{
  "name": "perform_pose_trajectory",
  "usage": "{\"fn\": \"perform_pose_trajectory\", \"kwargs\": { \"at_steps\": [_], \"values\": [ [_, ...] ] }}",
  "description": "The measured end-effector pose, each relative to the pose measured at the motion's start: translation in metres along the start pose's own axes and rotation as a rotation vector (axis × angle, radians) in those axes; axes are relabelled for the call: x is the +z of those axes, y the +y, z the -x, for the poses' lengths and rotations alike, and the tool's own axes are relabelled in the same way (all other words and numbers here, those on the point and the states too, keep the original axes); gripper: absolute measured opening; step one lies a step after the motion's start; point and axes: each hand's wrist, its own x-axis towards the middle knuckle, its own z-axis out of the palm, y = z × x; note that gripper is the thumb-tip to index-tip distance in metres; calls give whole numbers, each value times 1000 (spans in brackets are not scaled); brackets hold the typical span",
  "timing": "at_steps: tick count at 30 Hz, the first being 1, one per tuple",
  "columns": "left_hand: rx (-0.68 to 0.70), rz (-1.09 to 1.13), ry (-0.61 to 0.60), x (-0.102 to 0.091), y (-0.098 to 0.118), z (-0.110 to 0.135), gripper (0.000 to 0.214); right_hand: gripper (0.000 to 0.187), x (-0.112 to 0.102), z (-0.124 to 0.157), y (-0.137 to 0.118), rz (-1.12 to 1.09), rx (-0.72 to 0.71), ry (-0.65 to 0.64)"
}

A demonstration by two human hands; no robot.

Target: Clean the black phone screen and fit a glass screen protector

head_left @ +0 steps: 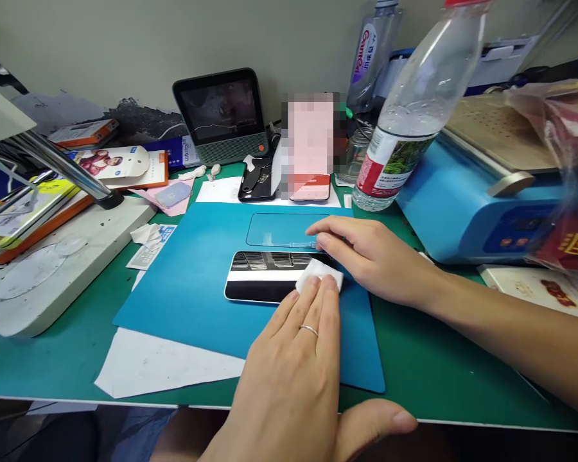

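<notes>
A dark phone point(264, 277) lies lengthwise on a blue mat point(183, 295), its glossy screen up. My left hand point(289, 366), with a ring on one finger, presses a small white wipe point(318, 272) onto the phone's right end with flat fingers. My right hand point(373, 256) comes in from the right and grips that same end of the phone, fingers curled over its far edge. A clear film point(274, 230) lies on the mat just behind the phone.
A tilted water bottle point(409, 122) and a blue machine point(467, 199) stand at the right. A small screen device point(221, 115) and a propped phone point(311, 151) are at the back. A white stand base point(52, 269) and boxes fill the left. White paper point(149, 366) sticks out under the mat.
</notes>
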Motion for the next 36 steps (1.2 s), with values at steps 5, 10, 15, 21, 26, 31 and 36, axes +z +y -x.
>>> {"fn": "perform_pose_trajectory", "kwargs": {
  "at_steps": [5, 10, 15, 21, 26, 31, 36],
  "values": [
    [-9, 11, -69, -10, -20, 15, 99, 31, 0, 0, -4, 57, 31, -43],
    [-79, -5, -112, -28, -47, 28, 87, 47, 2, 1, -9, 187, -13, -97],
    [-148, -15, -105, -38, -63, 34, 79, 76, 4, 3, -12, 289, -195, -205],
    [-204, 3, -127, -37, -69, 34, 77, 81, 7, 4, -8, 303, -213, -228],
    [-249, -4, -117, -34, -70, 28, 78, 77, 10, 3, -8, 283, -195, -214],
    [-259, -34, -77, -25, -59, 15, 86, 80, 11, 4, -10, 276, -206, -205],
    [-165, -9, -7, -10, -25, 3, 104, 79, 12, 5, -11, 229, -197, -186]
  ]
}}
